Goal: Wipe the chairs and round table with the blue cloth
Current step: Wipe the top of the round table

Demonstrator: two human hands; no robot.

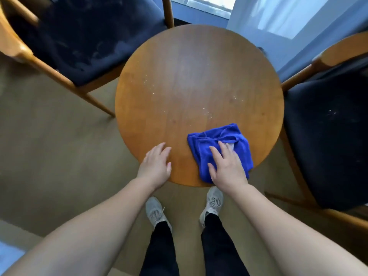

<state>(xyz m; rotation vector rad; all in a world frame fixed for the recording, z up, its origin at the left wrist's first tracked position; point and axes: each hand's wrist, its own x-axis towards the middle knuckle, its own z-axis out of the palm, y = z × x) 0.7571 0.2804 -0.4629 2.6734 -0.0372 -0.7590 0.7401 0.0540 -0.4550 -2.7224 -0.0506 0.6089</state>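
A round wooden table (199,80) fills the middle of the head view, with pale crumbs scattered over its centre. A crumpled blue cloth (225,136) lies on its near right part. My right hand (227,166) presses flat on the cloth with straight fingers. My left hand (157,164) rests open at the table's near left edge, apart from the cloth. One wooden chair with a dark blue seat (85,40) stands at the far left. Another chair (328,136) stands at the right, with a few white specks on its seat.
Olive carpet (49,146) surrounds the table. My feet in grey shoes (157,212) stand just before the table's near edge. A window and a pale curtain (278,14) lie beyond the table at the back right.
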